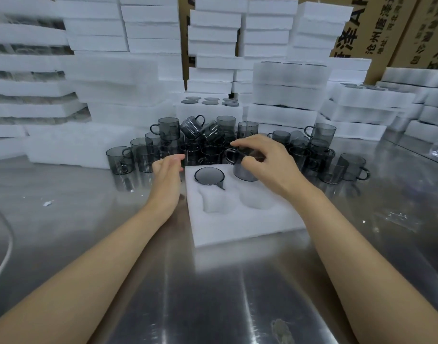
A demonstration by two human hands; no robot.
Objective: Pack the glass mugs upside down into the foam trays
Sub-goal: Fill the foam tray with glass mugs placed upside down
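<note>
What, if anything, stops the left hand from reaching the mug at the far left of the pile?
Probably nothing, so yes. The left hand is open, holding nothing, beside the foam tray, and the far-left mug stands unstacked with bare table before it.

We can read print only on the cardboard box [376, 33] at the top right and on its neighbour. On this box, black Chinese characters run tilted up the brown face. One small line we read as 沧州唐泽, with its later characters cut off by the frame edge, and beside it is a smaller line starting 地址. Next to them stand far larger black characters, of which we make out 泽 and the letter A. The second box [433, 33], further right, also bears black characters, too cropped and blurred for us to read.
</note>
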